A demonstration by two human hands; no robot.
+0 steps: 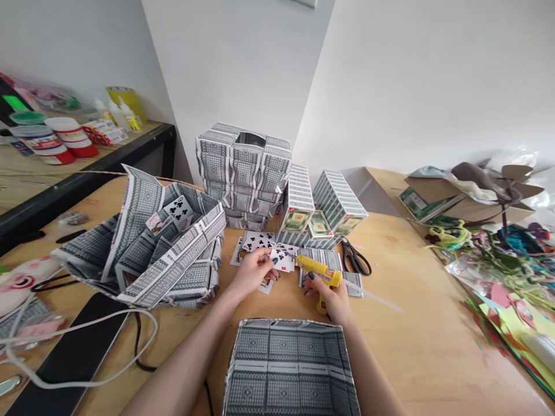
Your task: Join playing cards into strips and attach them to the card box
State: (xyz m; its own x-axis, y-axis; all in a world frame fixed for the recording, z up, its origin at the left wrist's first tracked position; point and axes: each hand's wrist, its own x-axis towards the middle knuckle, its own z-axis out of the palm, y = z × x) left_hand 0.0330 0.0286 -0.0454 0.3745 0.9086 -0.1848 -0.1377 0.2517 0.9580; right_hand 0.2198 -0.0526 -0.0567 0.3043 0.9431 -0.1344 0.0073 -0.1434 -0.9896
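Observation:
Near the middle of the table, my left hand (pixel 255 269) pinches a playing card (pixel 281 260) by its edge. My right hand (pixel 329 296) is wrapped round a yellow hot glue gun (pixel 318 269), and a clear glue stick (pixel 377 299) juts from its back end. The gun's nozzle points left and lies at the card; whether it touches cannot be made out. Loose playing cards (pixel 259 240) lie face up just beyond my left hand. Under the gun is a flat panel of joined cards (pixel 356 287). An open box made of cards (pixel 284 370) stands between my forearms.
Black-handled scissors (pixel 358 258) lie right of the gun. Card packs (pixel 299 193) are stacked behind, beside a tall card-built block (pixel 243 173). A larger card-built container (pixel 173 248) sits left, near a white cable (pixel 151 329). Yarn and paper scraps (pixel 503 260) cover the right side.

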